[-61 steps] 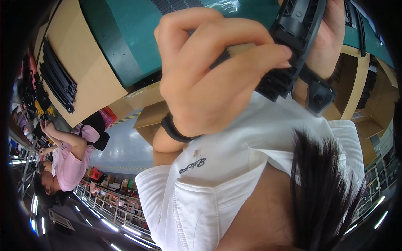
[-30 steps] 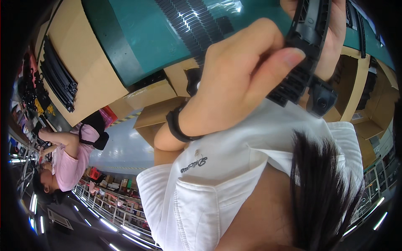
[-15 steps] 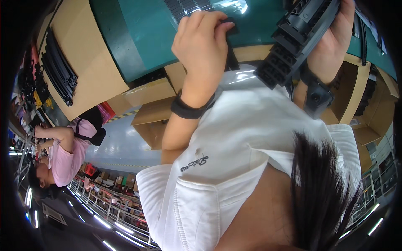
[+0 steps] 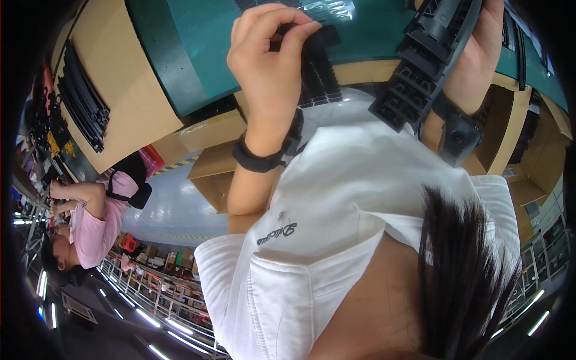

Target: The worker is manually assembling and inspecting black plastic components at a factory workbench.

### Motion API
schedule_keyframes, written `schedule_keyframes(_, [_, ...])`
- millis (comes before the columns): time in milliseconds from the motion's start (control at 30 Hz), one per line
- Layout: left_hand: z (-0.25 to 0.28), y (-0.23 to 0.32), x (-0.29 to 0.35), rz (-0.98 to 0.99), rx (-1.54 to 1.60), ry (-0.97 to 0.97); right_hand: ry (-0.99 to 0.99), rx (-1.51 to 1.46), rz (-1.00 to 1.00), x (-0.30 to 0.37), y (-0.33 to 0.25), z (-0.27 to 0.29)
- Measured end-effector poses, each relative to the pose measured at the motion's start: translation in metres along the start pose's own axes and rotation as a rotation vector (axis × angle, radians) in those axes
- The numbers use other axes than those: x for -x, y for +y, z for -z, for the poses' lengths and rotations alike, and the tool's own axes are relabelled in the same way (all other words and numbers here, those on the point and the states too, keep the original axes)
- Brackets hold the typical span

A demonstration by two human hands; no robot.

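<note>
My left hand (image 4: 264,54) is closed in a pinch, thumb against forefinger, on a small black plastic piece (image 4: 329,36) that shows just beyond the fingertips. Beneath it runs a ridged strip of black parts (image 4: 318,75), reaching over the table edge toward my shirt. My right hand (image 4: 485,42) grips a long, slightly curved black plastic part (image 4: 423,63) with ribbed, open compartments along one side. This part is held tilted, its lower end close to my shirt. The right fingers are partly hidden behind it and cut off by the frame's top.
A green-topped table (image 4: 192,54) lies under both hands. To the left, curved black strips (image 4: 81,96) rest on a cardboard sheet (image 4: 132,90). Open cardboard boxes (image 4: 213,174) stand below the table, with more at the right (image 4: 528,174). Another person in pink (image 4: 99,222) works at far left.
My left hand has shifted left and slightly up, uncovering more of the ridged black strip. The part in my right hand has moved slightly, staying in its grip.
</note>
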State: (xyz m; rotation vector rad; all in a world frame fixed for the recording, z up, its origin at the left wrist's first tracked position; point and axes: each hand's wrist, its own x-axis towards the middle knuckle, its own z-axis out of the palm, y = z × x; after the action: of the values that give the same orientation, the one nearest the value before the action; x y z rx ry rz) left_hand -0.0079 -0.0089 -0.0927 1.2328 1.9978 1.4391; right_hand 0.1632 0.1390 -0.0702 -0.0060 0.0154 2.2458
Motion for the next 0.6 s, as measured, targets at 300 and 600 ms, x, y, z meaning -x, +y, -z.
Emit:
schedule_keyframes(300, [0.019,0.055,-0.008,-0.412,0.058,-0.125,-0.016,-0.053,-0.016,0.004,-0.006,-0.005])
schedule_keyframes(600, [0.012,0.073,-0.012,-0.498,0.239,-0.231,-0.006,-0.011,-0.016,0.002,-0.001,-0.008])
